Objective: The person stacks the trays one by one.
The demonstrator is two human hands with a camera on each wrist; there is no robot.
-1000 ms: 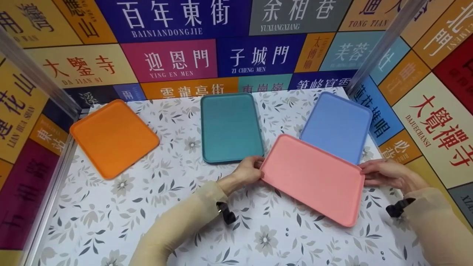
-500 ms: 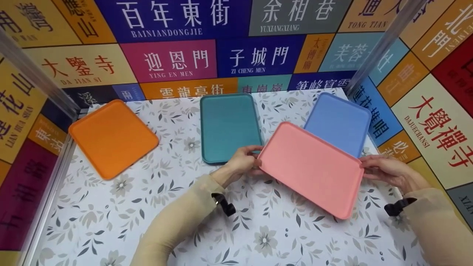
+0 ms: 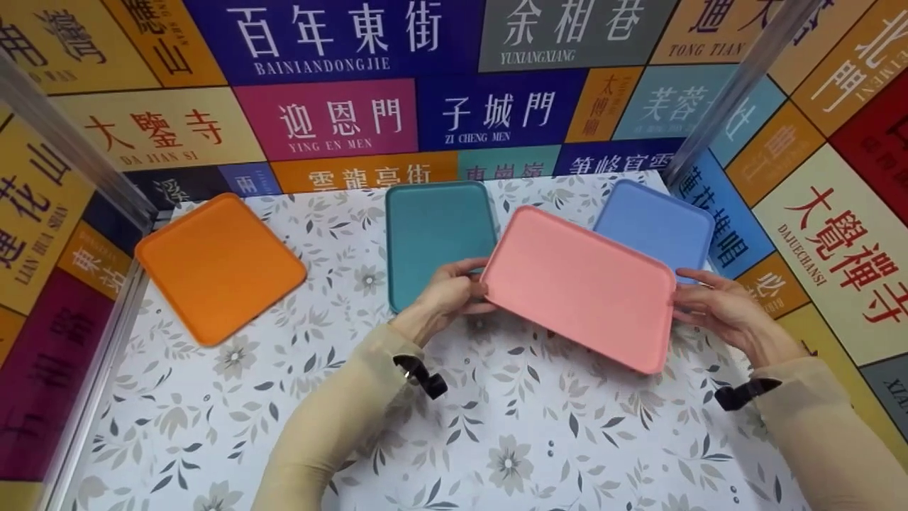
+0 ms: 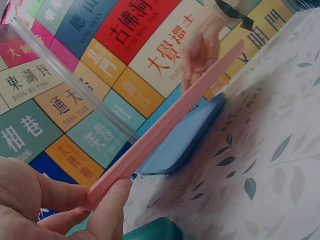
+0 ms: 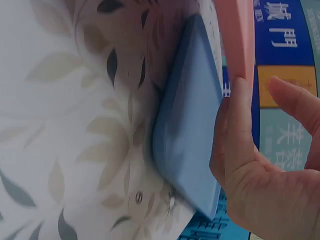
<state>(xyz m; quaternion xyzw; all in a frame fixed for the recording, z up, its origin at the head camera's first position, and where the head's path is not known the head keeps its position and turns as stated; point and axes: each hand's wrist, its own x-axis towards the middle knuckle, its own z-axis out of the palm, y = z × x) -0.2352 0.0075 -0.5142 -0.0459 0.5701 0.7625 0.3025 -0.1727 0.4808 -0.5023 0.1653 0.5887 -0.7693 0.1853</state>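
Observation:
A pink rectangular tray (image 3: 582, 287) is held up off the table between both hands, tilted, above the floral cloth. My left hand (image 3: 447, 298) pinches its left end; in the left wrist view, thumb and fingers (image 4: 112, 202) lie on either side of the edge. At the opposite end, my right hand (image 3: 723, 309) holds the edge with its fingertips, while one finger (image 5: 292, 97) stands off from the tray in the right wrist view. A blue tray (image 3: 656, 223) lies behind, partly covered by the pink one. Beside my left hand lies a teal tray (image 3: 440, 234).
An orange tray (image 3: 221, 270) lies at the left on the white leaf-patterned cloth (image 3: 319, 426). Panels with Chinese lettering (image 3: 489, 110) enclose the table at the back and sides. Clear corner posts (image 3: 738, 78) stand at the back.
Both hands have raised the pink tray and moved it away from me and slightly left. It now overlaps more of the blue tray. The other trays have stayed put.

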